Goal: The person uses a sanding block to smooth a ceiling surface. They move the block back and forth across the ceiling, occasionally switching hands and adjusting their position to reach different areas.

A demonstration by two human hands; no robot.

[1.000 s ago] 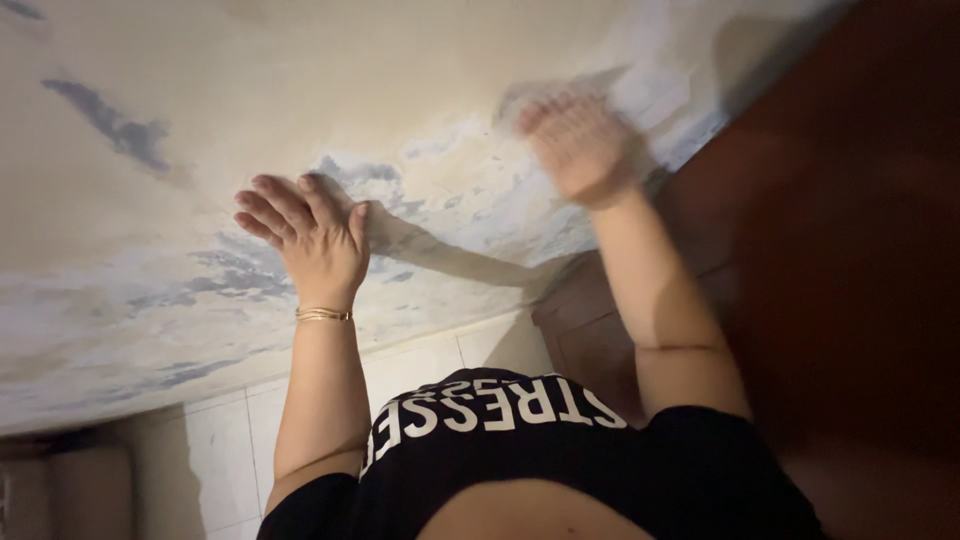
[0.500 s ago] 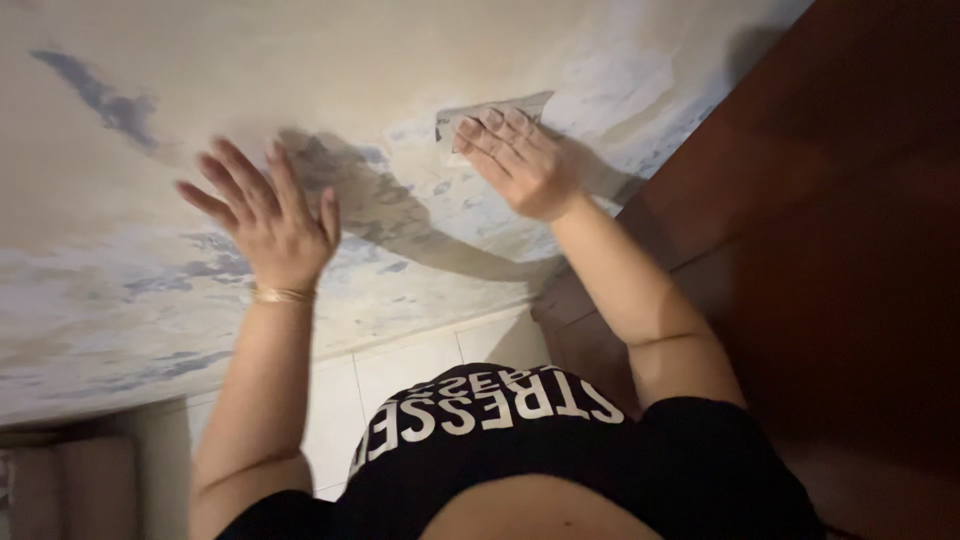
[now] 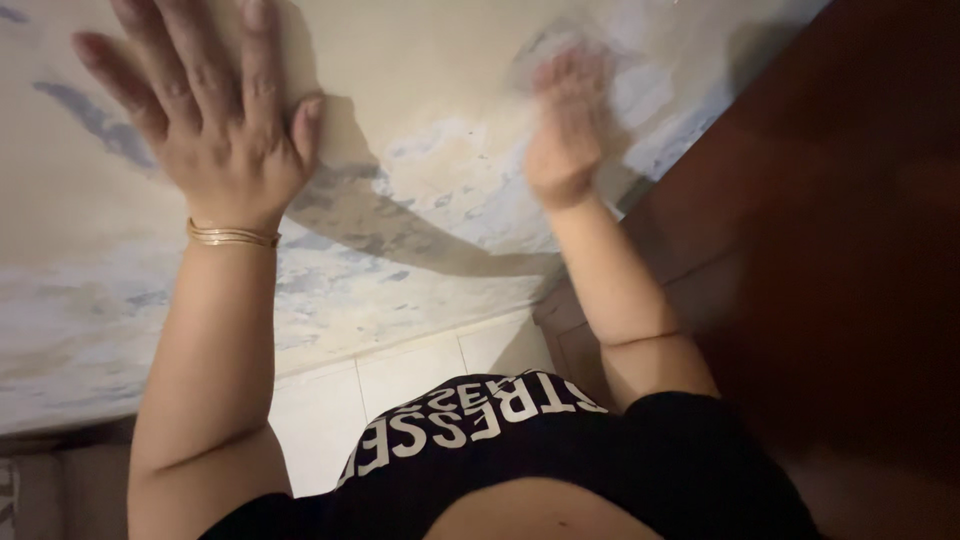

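My left hand (image 3: 215, 130) lies flat on a patchy cream and blue-grey wall (image 3: 430, 170), fingers spread and holding nothing. A thin gold bangle (image 3: 232, 236) circles its wrist. My right hand (image 3: 562, 135) is blurred with motion further right on the same wall. It presses a thin grey sheet (image 3: 560, 45), whose pale edge shows above the fingers. Both arms reach out from my black top with white lettering (image 3: 480, 420).
A dark brown wooden panel (image 3: 830, 220) runs along the right side, meeting the wall at a corner. White tiles (image 3: 410, 370) line the strip below the painted wall. A beige object (image 3: 60, 490) sits at the lower left.
My left hand has slid higher and to the left on the wall. My right hand has moved with the grey sheet across the wall and is now blurred.
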